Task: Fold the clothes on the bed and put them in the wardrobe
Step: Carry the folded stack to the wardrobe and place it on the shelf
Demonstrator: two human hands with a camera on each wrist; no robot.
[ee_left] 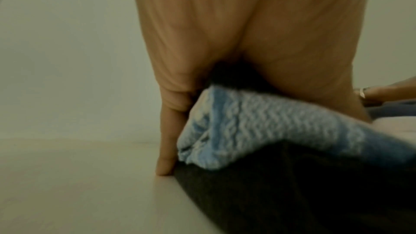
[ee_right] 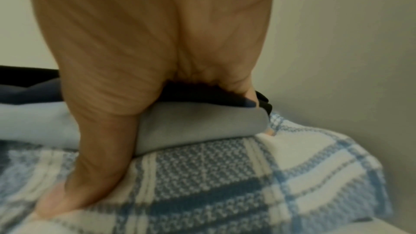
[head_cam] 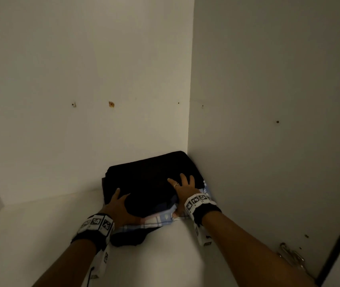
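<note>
From the head view both hands, left hand point(head_cam: 117, 206) and right hand point(head_cam: 182, 186), lie flat with straight fingers on the black top point(head_cam: 152, 175). Only the right wrist view shows a grey layer point(ee_right: 198, 124) above the plaid point(ee_right: 202, 184); the fingertips are hidden there.

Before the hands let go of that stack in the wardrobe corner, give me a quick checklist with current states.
1. Stack on the wardrobe shelf: ok.
2. Black garment on top, back in the corner: ok.
3. Plaid cloth tidy: not ok, its front edge sticks out from under the stack.
4. Dark piece at the bottom tucked in: not ok, it bulges forward.
5. Left hand and right hand pressing with fingers spread: ok.
6. Stack touching the back wall: cannot tell.
</note>
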